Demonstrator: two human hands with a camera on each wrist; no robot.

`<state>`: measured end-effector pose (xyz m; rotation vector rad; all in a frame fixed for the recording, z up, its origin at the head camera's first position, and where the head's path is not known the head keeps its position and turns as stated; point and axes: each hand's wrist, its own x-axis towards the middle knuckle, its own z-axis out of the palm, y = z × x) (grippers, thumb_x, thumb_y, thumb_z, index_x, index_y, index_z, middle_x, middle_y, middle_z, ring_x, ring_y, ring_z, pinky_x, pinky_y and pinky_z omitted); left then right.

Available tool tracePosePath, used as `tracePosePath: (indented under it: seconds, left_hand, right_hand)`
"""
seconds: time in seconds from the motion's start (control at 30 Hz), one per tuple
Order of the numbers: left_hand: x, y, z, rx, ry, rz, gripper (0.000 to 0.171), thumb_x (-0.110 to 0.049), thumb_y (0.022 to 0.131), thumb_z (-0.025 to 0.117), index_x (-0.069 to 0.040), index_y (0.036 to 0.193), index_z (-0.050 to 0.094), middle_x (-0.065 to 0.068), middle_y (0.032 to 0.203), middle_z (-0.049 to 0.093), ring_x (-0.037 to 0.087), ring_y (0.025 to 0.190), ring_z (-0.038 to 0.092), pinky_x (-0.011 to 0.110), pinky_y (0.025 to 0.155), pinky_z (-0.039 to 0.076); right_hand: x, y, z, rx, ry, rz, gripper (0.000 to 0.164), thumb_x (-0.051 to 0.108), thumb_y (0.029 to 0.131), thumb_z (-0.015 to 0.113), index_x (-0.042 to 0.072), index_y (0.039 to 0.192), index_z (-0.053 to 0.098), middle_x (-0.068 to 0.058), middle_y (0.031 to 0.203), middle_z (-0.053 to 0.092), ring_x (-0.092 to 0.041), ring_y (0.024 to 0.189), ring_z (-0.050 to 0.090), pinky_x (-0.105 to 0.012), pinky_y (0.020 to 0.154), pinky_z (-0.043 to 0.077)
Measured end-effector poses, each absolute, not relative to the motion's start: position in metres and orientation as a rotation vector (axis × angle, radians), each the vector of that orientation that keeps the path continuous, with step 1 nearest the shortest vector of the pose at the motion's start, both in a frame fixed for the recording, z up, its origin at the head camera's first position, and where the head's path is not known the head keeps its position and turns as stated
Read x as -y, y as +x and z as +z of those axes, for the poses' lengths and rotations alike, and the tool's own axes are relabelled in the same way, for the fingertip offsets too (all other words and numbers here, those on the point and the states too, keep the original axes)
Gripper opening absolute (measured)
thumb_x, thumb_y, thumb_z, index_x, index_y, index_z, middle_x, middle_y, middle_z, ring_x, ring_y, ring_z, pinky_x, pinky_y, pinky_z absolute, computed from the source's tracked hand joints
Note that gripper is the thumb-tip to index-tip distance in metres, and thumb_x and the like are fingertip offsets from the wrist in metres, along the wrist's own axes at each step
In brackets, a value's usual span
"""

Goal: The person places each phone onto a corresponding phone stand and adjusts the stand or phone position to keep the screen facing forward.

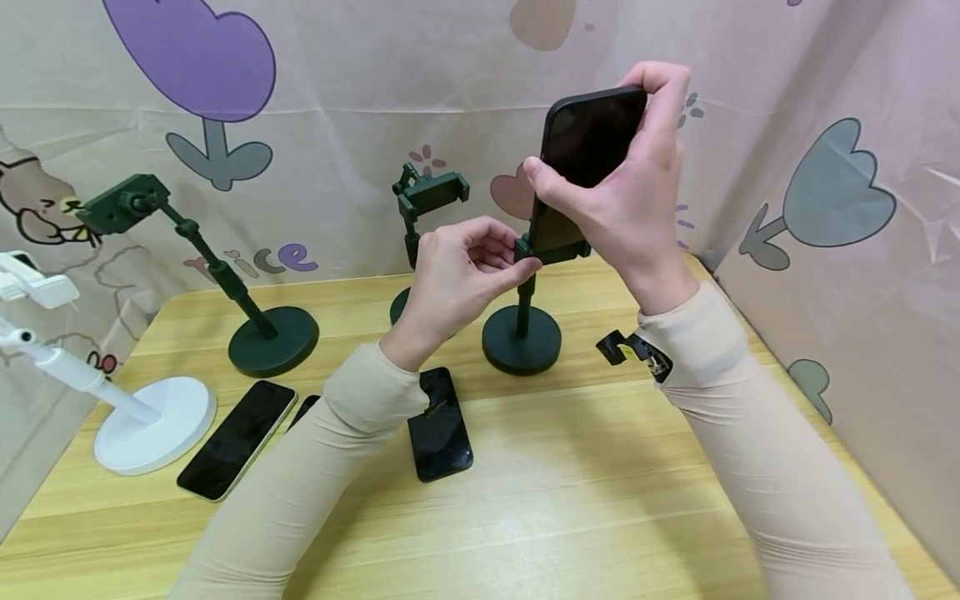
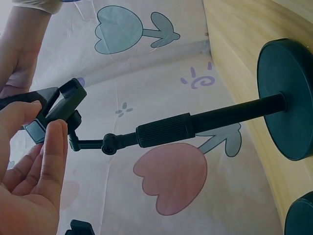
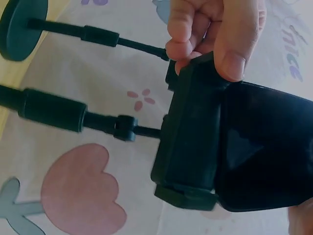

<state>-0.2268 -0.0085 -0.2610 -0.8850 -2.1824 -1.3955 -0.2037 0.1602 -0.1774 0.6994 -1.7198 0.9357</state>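
Note:
My right hand [image 1: 637, 192] grips a black phone [image 1: 592, 137] upright, thumb on its left edge and fingers around its right side. The phone's lower end sits at the clamp [image 3: 190, 127] of a dark green phone stand [image 1: 521, 342]. My left hand [image 1: 465, 283] pinches the left end of that clamp between thumb and fingers. In the left wrist view the thumb lies on one side of the clamp [image 2: 61, 105] and the fingers on the other. The right wrist view shows the phone [image 3: 266, 147] against the clamp's long edge, the left thumb at its corner.
Another green stand [image 1: 431, 193] is behind the left hand, and a third [image 1: 273, 342] stands at the left. A white stand [image 1: 153, 425] is at the far left. Phones lie on the table, one beside the white stand [image 1: 236, 440] and one near the middle [image 1: 441, 433].

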Motion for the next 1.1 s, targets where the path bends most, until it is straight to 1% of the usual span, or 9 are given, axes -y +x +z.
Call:
tracePosePath:
  seconds: [0.2,0.33,0.47,0.77,0.87,1.0,1.1]
  left_hand:
    - [0.010,-0.227,-0.261,2.173,-0.898,-1.398,0.029,-0.035,0.075,0.080,-0.010,0.087,0.069,-0.009,0.074,0.064,-0.001,0.064,0.062,0.018,0.062,0.054]
    - [0.010,-0.227,-0.260,2.179,-0.901,-1.403,0.028,-0.034,0.076,0.080,-0.010,0.087,0.070,-0.009,0.074,0.064,-0.001,0.064,0.062,0.018,0.062,0.054]
    - [0.009,-0.226,-0.260,2.180,-0.898,-1.409,0.026,-0.031,0.076,0.080,-0.009,0.087,0.070,-0.009,0.075,0.064,-0.001,0.064,0.062,0.018,0.062,0.054]
    - [0.006,-0.224,-0.261,2.161,-0.822,-1.499,0.022,-0.020,0.074,0.082,-0.007,0.086,0.068,-0.002,0.076,0.067,0.001,0.064,0.064,0.018,0.064,0.055]
    - [0.005,-0.211,-0.251,2.167,-0.786,-1.539,0.021,-0.012,0.075,0.082,-0.001,0.087,0.068,0.006,0.078,0.068,0.008,0.066,0.066,0.019,0.066,0.055]
    - [0.004,-0.196,-0.238,2.174,-0.758,-1.586,0.021,-0.002,0.075,0.079,0.007,0.088,0.066,0.016,0.080,0.067,0.019,0.068,0.066,0.021,0.068,0.055]
    - [0.004,-0.195,-0.237,2.170,-0.755,-1.611,0.021,-0.001,0.075,0.079,0.008,0.089,0.066,0.017,0.080,0.067,0.020,0.069,0.066,0.021,0.069,0.055]
  right_hand:
    - [-0.160,-0.211,-0.177,1.654,0.805,1.117,0.057,0.013,0.068,0.077,0.009,0.103,0.032,0.003,0.090,0.041,-0.013,0.084,0.050,-0.023,0.073,0.040]
    - [-0.161,-0.213,-0.177,1.642,0.865,1.190,0.057,0.010,0.068,0.076,0.009,0.103,0.032,0.002,0.089,0.041,-0.016,0.083,0.051,-0.023,0.070,0.041]
    - [-0.161,-0.215,-0.177,1.640,0.891,1.197,0.056,0.009,0.069,0.076,0.009,0.103,0.031,0.001,0.089,0.041,-0.016,0.085,0.051,-0.023,0.069,0.043]
    - [-0.155,-0.215,-0.179,1.611,0.836,1.169,0.056,0.011,0.066,0.076,0.008,0.103,0.033,0.009,0.097,0.038,-0.013,0.089,0.050,-0.023,0.071,0.042]
    - [-0.154,-0.214,-0.180,1.608,0.818,1.142,0.056,0.012,0.066,0.076,0.008,0.103,0.034,0.010,0.098,0.037,-0.012,0.090,0.049,-0.022,0.072,0.041]
    - [-0.152,-0.214,-0.180,1.618,0.806,1.080,0.056,0.012,0.067,0.076,0.007,0.103,0.033,0.009,0.095,0.039,-0.010,0.090,0.050,-0.022,0.073,0.042]
    - [-0.151,-0.213,-0.180,1.626,0.798,1.041,0.056,0.012,0.068,0.076,0.006,0.104,0.033,0.007,0.093,0.041,-0.010,0.090,0.051,-0.022,0.073,0.043]
